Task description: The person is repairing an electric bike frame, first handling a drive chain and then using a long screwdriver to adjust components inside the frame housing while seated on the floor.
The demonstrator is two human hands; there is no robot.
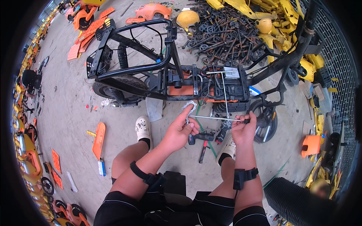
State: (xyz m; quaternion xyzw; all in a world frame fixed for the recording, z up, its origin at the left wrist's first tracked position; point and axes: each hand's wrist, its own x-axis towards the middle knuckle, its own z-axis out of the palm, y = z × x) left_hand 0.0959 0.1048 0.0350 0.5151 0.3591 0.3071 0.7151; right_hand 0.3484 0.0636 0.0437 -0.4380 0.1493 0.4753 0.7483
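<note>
Grey floor (71, 124), metal rod (215, 118) in right fingers (252, 119)

The left hand (180, 130) partly covers a silver chain (194, 103), its lower portion obscured. The right hand (244, 131) masks the right end of a metal rod (215, 118) and part of the right wheel (272, 132). At near right, a round object (320, 188) is blurred beyond identification; far yellow panels (241, 6) are cut by the upper edge.

Concrete floor (73, 120): rusty metal-parts heap (226, 39) toward far edge, yellow dome-shaped cover (187, 18) just beside it. Yellow plastic panels (288, 13) piled at far right corner. Left half: orange panel (99, 139), blue-and-white can (101, 168) at its near end. Yellow-orange scooters (29, 158) line left edge.
</note>
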